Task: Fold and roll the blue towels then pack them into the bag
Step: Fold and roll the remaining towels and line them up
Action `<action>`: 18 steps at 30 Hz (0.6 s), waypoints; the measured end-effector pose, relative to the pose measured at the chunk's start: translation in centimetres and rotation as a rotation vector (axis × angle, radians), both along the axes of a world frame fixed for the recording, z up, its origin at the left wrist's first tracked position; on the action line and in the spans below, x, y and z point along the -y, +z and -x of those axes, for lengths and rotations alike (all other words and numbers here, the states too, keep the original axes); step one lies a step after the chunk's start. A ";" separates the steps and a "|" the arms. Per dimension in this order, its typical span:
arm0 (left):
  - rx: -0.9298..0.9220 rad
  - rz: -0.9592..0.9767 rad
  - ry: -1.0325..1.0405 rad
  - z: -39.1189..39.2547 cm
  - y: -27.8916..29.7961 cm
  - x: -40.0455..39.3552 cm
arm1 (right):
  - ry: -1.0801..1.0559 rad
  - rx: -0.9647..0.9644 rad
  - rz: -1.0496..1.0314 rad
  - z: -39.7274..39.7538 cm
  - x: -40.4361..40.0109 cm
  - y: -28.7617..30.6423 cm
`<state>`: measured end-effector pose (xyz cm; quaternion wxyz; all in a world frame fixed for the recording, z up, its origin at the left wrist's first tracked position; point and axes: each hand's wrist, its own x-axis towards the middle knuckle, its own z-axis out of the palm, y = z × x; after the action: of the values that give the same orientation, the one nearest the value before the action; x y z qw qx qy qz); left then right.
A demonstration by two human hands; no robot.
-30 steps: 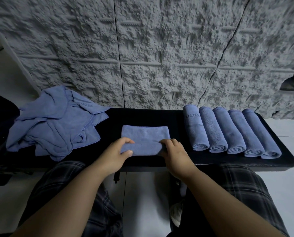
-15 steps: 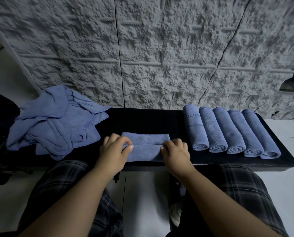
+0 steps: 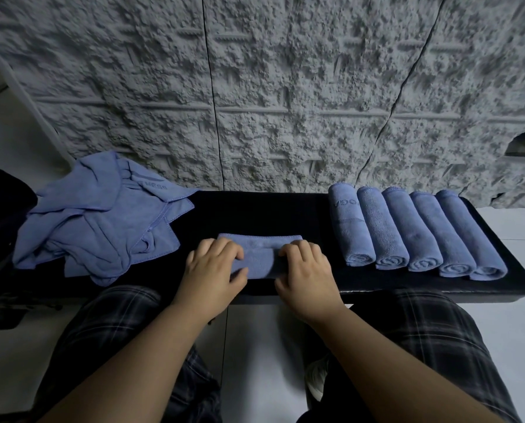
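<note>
A folded blue towel (image 3: pixel 260 257) lies partly rolled in the middle of the black bench (image 3: pixel 255 215). My left hand (image 3: pixel 213 270) grips the roll's left end, fingers curled over the top and thumb under the near side. My right hand (image 3: pixel 305 271) grips the right end the same way. A narrow flat strip of the towel shows beyond the fingers. Several finished towel rolls (image 3: pixel 407 230) lie side by side on the right of the bench. A heap of unfolded blue towels (image 3: pixel 99 221) sits on the left end.
A rough grey wall (image 3: pixel 270 87) rises right behind the bench. A dark bag (image 3: pixel 1 209) shows at the far left edge, partly hidden by the heap. My knees in checked trousers (image 3: pixel 108 331) are below the bench, with pale floor between.
Both hands have rolled the towel away from me. The flat part beyond the fingers has shrunk to a narrow strip and the roll has grown thicker.
</note>
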<state>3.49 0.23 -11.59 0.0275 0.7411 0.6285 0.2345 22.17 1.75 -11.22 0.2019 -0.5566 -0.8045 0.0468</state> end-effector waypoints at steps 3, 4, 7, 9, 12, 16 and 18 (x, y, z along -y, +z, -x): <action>0.030 0.074 0.026 0.0 0.1 0.0 | 0.036 -0.001 0.075 -0.4 -0.4 -0.2; 0.053 0.115 0.031 0.1 0.1 0.0 | 0.051 -0.005 0.095 -0.6 -0.6 -0.3; 0.140 0.217 0.003 0.4 -0.1 0.0 | 0.086 -0.026 0.147 -1.1 -1.0 -0.7; 0.196 0.238 -0.014 0.6 -0.1 -0.1 | 0.087 -0.052 0.164 -1.3 -1.1 -0.6; 0.241 0.262 -0.017 1.0 0.0 -0.4 | 0.093 -0.068 0.222 -1.5 -1.3 -0.1; 0.289 0.367 -0.045 1.5 0.2 -0.4 | 0.118 -0.121 0.344 -2.3 -1.6 0.5; 0.346 0.420 -0.052 1.7 0.2 -0.4 | 0.120 -0.181 0.449 -2.7 -1.8 0.9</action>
<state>1.81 0.61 -11.39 0.2936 0.6838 0.6303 0.2213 24.89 3.51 -10.33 0.1413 -0.5321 -0.7843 0.2859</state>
